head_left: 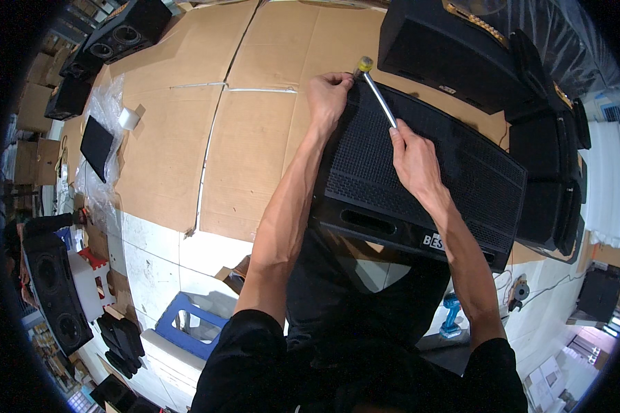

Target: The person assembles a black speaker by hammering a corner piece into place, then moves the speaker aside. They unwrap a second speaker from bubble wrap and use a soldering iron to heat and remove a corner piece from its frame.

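Note:
In front of me a black speaker cabinet (420, 158) with a perforated metal grille lies on cardboard, a handle slot and a white label on its near side. My right hand (417, 160) is wrapped round the silver handle of a mallet (381, 100) with a yellow-tipped head. That head is over the speaker's far left corner. Right beside it, my left hand (328, 100) is closed in a pinch at the same corner. Whatever its fingertips hold is too small to make out.
Cardboard sheets (255, 151) cover the floor ahead and left. More black speakers (448, 55) stand close at the far right, others (127, 31) at the far left. A blue cordless drill (451, 316) is near my right forearm. A blue-topped stool (189, 323) stands lower left.

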`<state>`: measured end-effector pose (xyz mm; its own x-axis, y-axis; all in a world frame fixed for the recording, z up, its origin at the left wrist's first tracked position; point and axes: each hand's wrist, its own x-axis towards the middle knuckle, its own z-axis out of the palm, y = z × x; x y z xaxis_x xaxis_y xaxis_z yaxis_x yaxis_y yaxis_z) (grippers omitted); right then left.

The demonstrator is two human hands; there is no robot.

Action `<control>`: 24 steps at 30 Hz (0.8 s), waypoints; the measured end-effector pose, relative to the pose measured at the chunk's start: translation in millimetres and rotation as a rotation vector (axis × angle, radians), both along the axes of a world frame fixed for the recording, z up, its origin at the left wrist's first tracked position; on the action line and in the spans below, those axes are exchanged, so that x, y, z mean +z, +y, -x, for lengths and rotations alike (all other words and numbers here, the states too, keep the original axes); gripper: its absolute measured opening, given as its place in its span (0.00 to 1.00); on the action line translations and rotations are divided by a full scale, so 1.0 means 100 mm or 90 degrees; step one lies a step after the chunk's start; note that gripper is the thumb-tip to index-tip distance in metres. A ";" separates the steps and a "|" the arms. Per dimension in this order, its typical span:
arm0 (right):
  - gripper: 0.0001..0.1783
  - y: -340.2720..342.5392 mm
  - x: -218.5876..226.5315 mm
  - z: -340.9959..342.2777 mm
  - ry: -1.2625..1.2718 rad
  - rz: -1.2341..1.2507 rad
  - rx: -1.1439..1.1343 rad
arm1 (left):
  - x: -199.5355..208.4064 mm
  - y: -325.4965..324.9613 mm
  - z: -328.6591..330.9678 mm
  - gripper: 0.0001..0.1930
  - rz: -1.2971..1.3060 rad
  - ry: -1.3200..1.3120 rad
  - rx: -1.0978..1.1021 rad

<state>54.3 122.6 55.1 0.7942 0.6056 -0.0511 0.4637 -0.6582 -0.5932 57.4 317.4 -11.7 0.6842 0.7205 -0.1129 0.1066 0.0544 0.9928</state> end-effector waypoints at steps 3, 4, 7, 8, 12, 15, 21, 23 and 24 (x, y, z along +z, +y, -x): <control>0.22 -0.01 -0.10 -0.02 -0.046 -0.020 0.009 | -0.05 0.03 -0.01 0.09 -0.012 0.008 -0.001; 0.22 0.00 -0.09 -0.02 -0.037 -0.025 0.000 | -0.07 0.04 -0.02 0.09 -0.009 -0.001 -0.002; 0.22 0.02 -0.02 0.01 -0.018 -0.036 -0.019 | -0.10 0.05 -0.01 0.09 -0.004 -0.006 -0.005; 0.21 0.02 0.00 0.02 -0.023 -0.038 -0.019 | -0.07 0.04 -0.01 0.09 -0.005 0.001 -0.008; 0.21 -0.02 -0.12 -0.01 -0.063 -0.018 0.012 | -0.05 0.02 -0.01 0.09 0.001 -0.008 -0.010; 0.21 -0.04 -0.13 -0.01 -0.086 -0.031 0.012 | -0.05 0.02 -0.02 0.09 0.008 0.010 -0.004; 0.21 0.01 -0.06 0.03 -0.039 0.012 0.015 | -0.04 0.02 -0.02 0.09 -0.002 0.001 0.003; 0.21 0.01 -0.06 0.00 -0.040 0.008 0.005 | -0.03 0.01 -0.02 0.08 -0.002 0.015 0.010; 0.21 0.01 -0.06 0.00 -0.040 0.006 0.001 | -0.02 0.00 -0.02 0.08 -0.002 0.022 0.013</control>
<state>54.7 124.0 48.7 0.7950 0.6066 -0.0066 0.5008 -0.6624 -0.5572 59.6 317.8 -13.3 0.6646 0.7350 -0.1342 0.1397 0.0542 0.9887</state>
